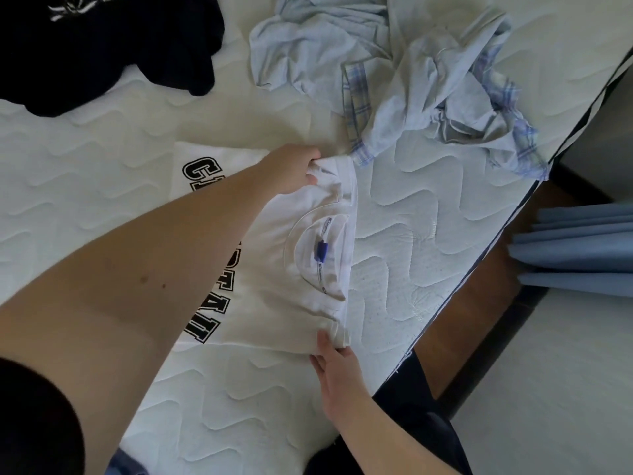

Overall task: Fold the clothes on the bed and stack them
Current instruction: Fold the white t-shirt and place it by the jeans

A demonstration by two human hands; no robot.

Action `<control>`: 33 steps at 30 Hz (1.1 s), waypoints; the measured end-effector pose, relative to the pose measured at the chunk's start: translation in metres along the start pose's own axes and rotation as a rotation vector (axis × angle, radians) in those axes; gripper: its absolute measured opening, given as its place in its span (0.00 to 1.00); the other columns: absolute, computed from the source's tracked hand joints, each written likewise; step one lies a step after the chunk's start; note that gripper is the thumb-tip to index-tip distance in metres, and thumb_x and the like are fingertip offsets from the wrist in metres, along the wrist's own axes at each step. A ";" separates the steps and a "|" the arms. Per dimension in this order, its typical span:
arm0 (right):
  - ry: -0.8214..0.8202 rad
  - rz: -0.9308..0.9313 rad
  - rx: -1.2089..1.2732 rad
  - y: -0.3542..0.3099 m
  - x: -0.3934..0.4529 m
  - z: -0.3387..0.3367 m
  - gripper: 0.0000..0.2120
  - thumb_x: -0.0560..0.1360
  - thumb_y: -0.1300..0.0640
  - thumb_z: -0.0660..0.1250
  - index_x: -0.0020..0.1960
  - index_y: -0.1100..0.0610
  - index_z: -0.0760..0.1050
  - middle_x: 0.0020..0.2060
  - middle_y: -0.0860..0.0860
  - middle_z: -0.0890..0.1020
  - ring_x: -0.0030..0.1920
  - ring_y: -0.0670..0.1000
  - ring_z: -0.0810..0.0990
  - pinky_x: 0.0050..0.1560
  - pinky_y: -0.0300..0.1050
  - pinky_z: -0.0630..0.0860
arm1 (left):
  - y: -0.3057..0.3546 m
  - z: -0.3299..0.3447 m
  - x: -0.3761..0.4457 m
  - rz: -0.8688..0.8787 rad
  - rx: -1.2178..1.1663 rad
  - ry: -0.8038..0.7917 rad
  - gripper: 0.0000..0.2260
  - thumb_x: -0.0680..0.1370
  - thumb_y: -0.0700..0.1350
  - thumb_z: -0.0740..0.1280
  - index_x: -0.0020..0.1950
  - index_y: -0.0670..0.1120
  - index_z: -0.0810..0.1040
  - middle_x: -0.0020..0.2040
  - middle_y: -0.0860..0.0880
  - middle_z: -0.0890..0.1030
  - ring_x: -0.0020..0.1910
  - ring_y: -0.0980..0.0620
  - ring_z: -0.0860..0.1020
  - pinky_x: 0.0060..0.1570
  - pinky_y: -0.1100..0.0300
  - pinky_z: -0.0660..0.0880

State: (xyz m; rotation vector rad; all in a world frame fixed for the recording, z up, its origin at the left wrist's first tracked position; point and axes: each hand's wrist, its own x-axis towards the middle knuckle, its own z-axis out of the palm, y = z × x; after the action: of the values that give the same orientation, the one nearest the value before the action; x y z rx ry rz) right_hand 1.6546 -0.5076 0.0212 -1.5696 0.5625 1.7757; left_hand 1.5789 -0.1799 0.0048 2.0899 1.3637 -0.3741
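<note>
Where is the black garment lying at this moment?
In the head view, the black garment lies bunched at the upper left on the mattress, left of the light blue clothes pile.

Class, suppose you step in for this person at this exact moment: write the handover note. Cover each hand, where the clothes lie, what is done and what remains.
Left hand: pinching the far shoulder corner of the white T-shirt.
Right hand: holding the near shoulder corner of the same shirt.
The shirt lies on the mattress, collar toward the bed's edge, black lettering showing; it looks partly folded.
Light blue clothes sit crumpled at the far side, a dark garment at the far left.
Done: no finished stack in view.
Left: finish the white shirt, fold the blue and dark clothes, stack all.
</note>
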 end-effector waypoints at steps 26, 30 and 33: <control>-0.393 -0.752 -0.753 -0.165 -0.184 -0.026 0.18 0.76 0.43 0.67 0.63 0.47 0.77 0.60 0.49 0.82 0.61 0.50 0.80 0.59 0.42 0.78 | 0.038 -0.061 -0.397 -0.439 -0.717 0.790 0.14 0.78 0.51 0.68 0.42 0.41 0.74 0.32 0.45 0.72 0.30 0.53 0.67 0.32 0.61 0.61; -0.348 -0.898 -0.851 -0.186 -0.234 -0.012 0.14 0.75 0.39 0.67 0.56 0.45 0.81 0.54 0.48 0.84 0.56 0.50 0.83 0.51 0.41 0.80 | 0.069 -0.051 -0.471 -0.441 -0.994 0.847 0.07 0.76 0.54 0.68 0.46 0.52 0.80 0.36 0.53 0.80 0.35 0.59 0.74 0.37 0.65 0.68; -0.361 -0.971 -0.955 -0.191 -0.267 0.001 0.12 0.79 0.43 0.63 0.54 0.47 0.81 0.50 0.47 0.85 0.49 0.45 0.84 0.43 0.36 0.80 | 0.093 -0.038 -0.517 -0.452 -1.115 0.883 0.09 0.75 0.56 0.67 0.50 0.53 0.80 0.43 0.54 0.84 0.41 0.59 0.80 0.40 0.66 0.72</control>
State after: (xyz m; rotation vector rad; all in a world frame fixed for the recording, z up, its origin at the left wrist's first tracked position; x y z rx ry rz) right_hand 1.8021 -0.4354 0.3052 -1.5514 -1.2041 1.4647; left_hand 1.4370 -0.5579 0.3423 0.9565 1.8672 1.0477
